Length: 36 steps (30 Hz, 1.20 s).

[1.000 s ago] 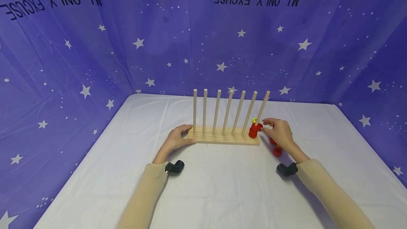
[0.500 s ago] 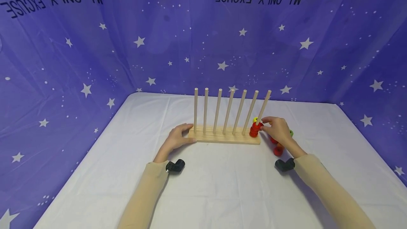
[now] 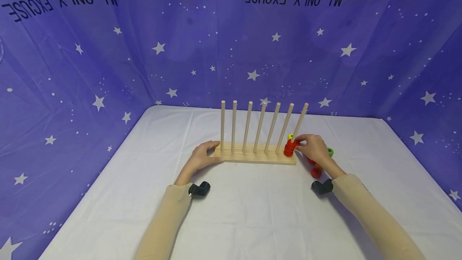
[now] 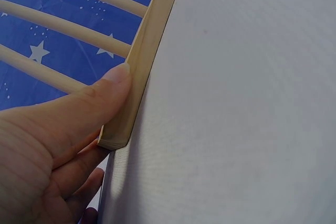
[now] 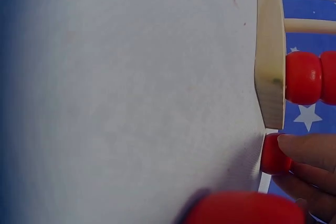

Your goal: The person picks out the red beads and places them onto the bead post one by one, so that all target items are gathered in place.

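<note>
Wooden pegs rise from a long base (image 3: pixel 256 157). Around the left end of this base my left hand (image 3: pixel 199 157) is curled, and the left wrist view shows the thumb (image 4: pixel 107 90) on its front edge with fingers behind. Red beads (image 3: pixel 288 149) are stacked on the rightmost peg (image 3: pixel 299 123); in the right wrist view two of them (image 5: pixel 303 77) show against the base. Just past the base's right end, my right hand (image 3: pixel 315 149) pinches a loose red bead (image 5: pixel 275 154) between thumb (image 5: pixel 307 148) and fingers, low at the table.
Below my right hand lie loose red beads (image 3: pixel 316 171), with a green bead (image 3: pixel 330 152) to its right. A yellow bead (image 3: pixel 290 136) is behind the rightmost peg. A large red bead (image 5: pixel 244 208) fills the bottom of the right wrist view. A starry purple curtain (image 3: pixel 216 51) surrounds the white table (image 3: pixel 245 212).
My right hand has shifted slightly left, and its fingertips are nearer to the base's right end. More of the green bead shows. My left hand keeps its grip on the base.
</note>
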Each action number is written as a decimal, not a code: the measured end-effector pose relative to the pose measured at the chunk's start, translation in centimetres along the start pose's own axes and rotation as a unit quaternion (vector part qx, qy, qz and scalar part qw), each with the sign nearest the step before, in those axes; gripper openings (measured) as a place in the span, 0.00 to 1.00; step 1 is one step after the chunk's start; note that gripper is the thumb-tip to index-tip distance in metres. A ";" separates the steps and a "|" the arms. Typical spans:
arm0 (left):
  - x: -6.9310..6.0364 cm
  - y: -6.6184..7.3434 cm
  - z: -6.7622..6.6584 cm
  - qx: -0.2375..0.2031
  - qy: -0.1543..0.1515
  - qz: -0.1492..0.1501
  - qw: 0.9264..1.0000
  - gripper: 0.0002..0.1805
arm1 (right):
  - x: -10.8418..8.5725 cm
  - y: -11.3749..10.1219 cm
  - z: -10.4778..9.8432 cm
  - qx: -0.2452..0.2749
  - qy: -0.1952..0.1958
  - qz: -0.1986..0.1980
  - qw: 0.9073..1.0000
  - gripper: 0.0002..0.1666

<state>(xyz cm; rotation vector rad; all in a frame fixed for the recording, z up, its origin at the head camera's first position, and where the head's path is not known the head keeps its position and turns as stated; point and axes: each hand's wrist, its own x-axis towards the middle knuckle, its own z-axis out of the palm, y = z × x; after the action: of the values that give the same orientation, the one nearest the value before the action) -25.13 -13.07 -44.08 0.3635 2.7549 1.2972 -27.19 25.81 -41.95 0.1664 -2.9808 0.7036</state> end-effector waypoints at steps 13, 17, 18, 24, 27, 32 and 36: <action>0.0 0.0 0.1 -0.003 -0.002 0.001 1.000 0.37 | -0.3 0.2 0.0 0.004 -0.001 -0.001 1.000 0.21; 0.0 -0.1 0.1 -0.008 -0.002 0.001 1.000 0.38 | -0.2 0.3 0.0 0.008 0.001 -0.008 1.000 0.21; 0.0 -0.1 0.1 -0.006 -0.001 0.002 1.000 0.38 | -0.2 0.3 0.0 0.009 0.003 -0.010 1.000 0.21; 0.0 0.0 0.0 0.000 -0.001 0.006 1.000 0.38 | -0.3 0.5 0.0 0.011 0.008 -0.016 1.000 0.20; 0.1 0.1 -0.1 0.000 -0.001 0.005 1.000 0.38 | -0.3 0.5 -0.1 0.012 0.010 -0.014 1.000 0.19; 0.1 0.1 -0.2 0.002 0.003 0.004 1.000 0.37 | -0.5 0.4 -0.1 0.023 0.010 -0.017 1.000 0.19; 0.0 0.0 0.1 0.001 -0.001 0.000 1.000 0.37 | -0.7 0.6 -0.1 0.023 0.008 -0.016 1.000 0.19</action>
<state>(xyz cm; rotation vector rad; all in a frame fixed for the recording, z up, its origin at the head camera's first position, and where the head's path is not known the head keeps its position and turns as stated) -25.14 -13.00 -44.10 0.3633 2.7551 1.2944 -26.55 26.44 -42.16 0.2091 -2.9425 0.7663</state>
